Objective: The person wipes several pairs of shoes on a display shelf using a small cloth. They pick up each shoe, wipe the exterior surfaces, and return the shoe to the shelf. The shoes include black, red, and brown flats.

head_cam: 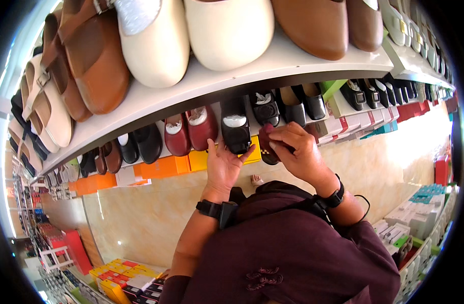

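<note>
A glossy black shoe point(235, 136) with white stuffing inside juts toward me from the lower shelf. Palm up, my left hand point(225, 165) cups its toe, the middle fingers hidden beneath it. Pinched in my right hand point(298, 152) is a dark red cloth-like piece point(265, 136) with a pink tip; part of it is hidden by the fingers. That hand is to the right of the black shoe, in front of a black shoe with a rosette point(265, 111). A pair of dark red shoes point(201, 127) stands left of my left hand.
Overhead juts a white upper shelf point(255, 75) bearing cream shoes point(232, 34) and brown shoes point(312, 30). Yellow boxes point(199, 160) and orange boxes point(161, 170) sit under the lower row. Behind me are stacked shoeboxes point(121, 275) and white boxes point(416, 212) on the tiled floor's point(140, 224) far side.
</note>
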The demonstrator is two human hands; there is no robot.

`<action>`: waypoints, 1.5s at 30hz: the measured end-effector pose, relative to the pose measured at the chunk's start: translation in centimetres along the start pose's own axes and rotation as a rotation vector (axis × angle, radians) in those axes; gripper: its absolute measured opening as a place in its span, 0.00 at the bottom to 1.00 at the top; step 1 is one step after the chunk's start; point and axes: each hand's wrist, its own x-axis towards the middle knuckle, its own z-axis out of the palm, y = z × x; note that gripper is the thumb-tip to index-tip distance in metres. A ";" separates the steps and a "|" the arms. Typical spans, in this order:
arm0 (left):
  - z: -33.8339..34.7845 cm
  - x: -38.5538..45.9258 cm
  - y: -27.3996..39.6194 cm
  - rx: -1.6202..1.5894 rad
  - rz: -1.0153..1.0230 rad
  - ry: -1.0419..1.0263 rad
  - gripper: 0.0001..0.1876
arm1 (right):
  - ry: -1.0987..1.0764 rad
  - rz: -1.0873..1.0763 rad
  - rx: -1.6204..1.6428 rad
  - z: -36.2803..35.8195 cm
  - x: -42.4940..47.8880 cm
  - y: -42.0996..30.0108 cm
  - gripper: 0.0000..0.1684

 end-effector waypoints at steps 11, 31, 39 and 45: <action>0.3 -1.0 -0.8 -0.236 0.003 -0.088 0.40 | -0.137 -0.476 -0.326 7.6 6.6 -0.5 0.09; -0.2 -0.1 -0.2 -0.347 0.009 -0.250 0.41 | -0.424 -0.501 -0.472 6.1 2.2 -0.2 0.12; 0.5 0.0 0.3 -0.287 0.004 -0.227 0.34 | -0.246 -0.369 -0.403 3.7 1.5 1.2 0.12; 0.7 0.4 0.0 -0.237 0.025 -0.214 0.24 | -0.025 -0.252 -0.310 3.2 1.8 1.4 0.13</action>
